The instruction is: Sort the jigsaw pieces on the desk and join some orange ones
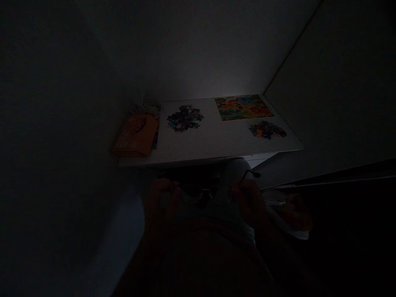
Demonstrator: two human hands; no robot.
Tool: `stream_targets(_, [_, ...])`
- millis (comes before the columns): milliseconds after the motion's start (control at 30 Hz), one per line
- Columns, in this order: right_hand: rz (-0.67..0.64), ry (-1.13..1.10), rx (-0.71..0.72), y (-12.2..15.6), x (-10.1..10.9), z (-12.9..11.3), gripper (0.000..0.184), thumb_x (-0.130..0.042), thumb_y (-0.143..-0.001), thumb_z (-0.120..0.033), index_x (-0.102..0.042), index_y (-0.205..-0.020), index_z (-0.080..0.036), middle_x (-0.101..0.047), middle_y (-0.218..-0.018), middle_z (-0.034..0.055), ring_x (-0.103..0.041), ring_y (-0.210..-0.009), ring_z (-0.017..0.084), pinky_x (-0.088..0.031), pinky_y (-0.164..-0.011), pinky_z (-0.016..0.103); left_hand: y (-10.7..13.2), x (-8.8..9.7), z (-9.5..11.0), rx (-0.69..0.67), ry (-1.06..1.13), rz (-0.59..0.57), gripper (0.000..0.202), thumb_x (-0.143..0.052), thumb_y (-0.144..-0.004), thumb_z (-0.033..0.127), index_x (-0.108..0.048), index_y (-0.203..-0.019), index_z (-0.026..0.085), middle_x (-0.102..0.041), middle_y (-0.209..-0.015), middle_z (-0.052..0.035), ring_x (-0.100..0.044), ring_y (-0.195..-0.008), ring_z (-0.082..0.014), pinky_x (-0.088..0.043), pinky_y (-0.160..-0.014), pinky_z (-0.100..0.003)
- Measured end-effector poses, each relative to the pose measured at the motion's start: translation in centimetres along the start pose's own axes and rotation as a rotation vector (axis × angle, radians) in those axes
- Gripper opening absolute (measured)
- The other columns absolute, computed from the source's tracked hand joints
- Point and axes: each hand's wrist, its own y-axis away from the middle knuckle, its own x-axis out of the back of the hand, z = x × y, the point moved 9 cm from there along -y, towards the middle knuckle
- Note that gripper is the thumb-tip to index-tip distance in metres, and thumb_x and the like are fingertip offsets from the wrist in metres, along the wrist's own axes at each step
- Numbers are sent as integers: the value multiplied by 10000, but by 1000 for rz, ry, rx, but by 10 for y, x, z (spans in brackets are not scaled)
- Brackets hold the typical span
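Pretty dark in here, but the left hand [162, 198] and right hand [250, 202] both seem clenched on a pair of glasses [206, 194] just below the white table [213, 140], so one slip in this gloom could drop them or bend an arm.

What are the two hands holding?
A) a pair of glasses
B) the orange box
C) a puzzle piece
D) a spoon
A. The left hand and the right hand each grip one side of the dark-framed glasses, below the table's edge.
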Motion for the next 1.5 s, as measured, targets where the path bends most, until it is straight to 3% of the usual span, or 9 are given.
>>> stream_targets(67, [-7, 73, 89, 6, -9, 2, 248, -665, -1270, -435, -724, -1074, -296, -777, -856, 16, -734, -719, 222, -611, -655, 343, 10, -12, -2, -11, 7, 54, 277, -842, -1129, 310, -709, -1362, 239, -693, -1102, -15, -710, -944, -171, -619, -876, -295])
stream_targets(133, [-34, 159, 198, 12, -13, -3, 166, -662, -1245, -296, -744, -1101, -297, -816, -891, 25, -772, -749, 238, -631, -681, 359, 16, -24, -1, 4, 4, 70, 277, -886, -1081, 313, -711, -1281, 235, -664, -1145, -35, -688, -997, -200, -609, -913, -331])
stream_targets(267, [-106, 250, 330, 18, -24, -16, 180, -630, -1223, -196, -730, -1103, -285, -826, -910, 27, -777, -779, 233, -601, -695, 358, 18, -47, 12, -47, 37, -50, 237, -954, -1027, 235, -720, -1071, 231, -669, -1037, -12, -662, -872, -178, -524, -754, -288])
stream_targets(467, [-125, 242, 412, 19, -36, -25, 170, -624, -1195, -129, -700, -1136, -270, -801, -896, 16, -718, -753, 213, -548, -720, 364, 16, -47, -1, 8, 35, 38, 244, -948, -1093, 354, -765, -985, 234, -686, -937, -16, -641, -854, -203, -518, -818, -348])
stream_targets(867, [-165, 232, 340, 37, -43, -5, 162, -663, -1144, -140, -735, -1107, -281, -796, -902, 30, -708, -785, 253, -577, -777, 423, 17, -53, -10, -40, -121, -97, 290, -943, -1105, 455, -821, -957, 237, -729, -877, -24, -689, -827, -209, -579, -839, -372])
stream_targets(1033, [-205, 228, 306, 36, -44, -2, 203, -619, -1177, -155, -732, -1059, -275, -791, -894, 25, -692, -796, 239, -588, -814, 420, 21, -56, -13, -52, -122, -194, 276, -931, -1128, 500, -868, -1055, 241, -745, -921, -33, -701, -853, -220, -607, -901, -402])
stream_targets(1200, [-177, 224, 293, 33, -41, -1, 202, -626, -1199, -140, -693, -1065, -275, -758, -886, 13, -673, -807, 228, -533, -806, 402, 20, -52, -12, -20, -75, -192, 218, -935, -1138, 445, -875, -1098, 240, -772, -978, -31, -735, -920, -232, -601, -981, -434])
stream_targets(1400, [-89, 243, 262, 30, -35, 3, 209, -639, -1194, -151, -643, -1036, -288, -734, -872, 5, -653, -781, 236, -494, -770, 403, 21, -49, 1, -184, -157, -129, 126, -947, -1100, 246, -824, -1126, 239, -781, -997, 16, -765, -923, -190, -542, -926, -393])
stream_targets(1500, [-71, 262, 238, 29, -35, 6, 217, -639, -1196, -189, -636, -1006, -293, -705, -839, 9, -630, -765, 243, -490, -743, 404, 26, -55, 14, -262, -235, -160, 121, -913, -1144, 288, -856, -1241, 243, -798, -1045, 7, -774, -962, -181, -517, -994, -406])
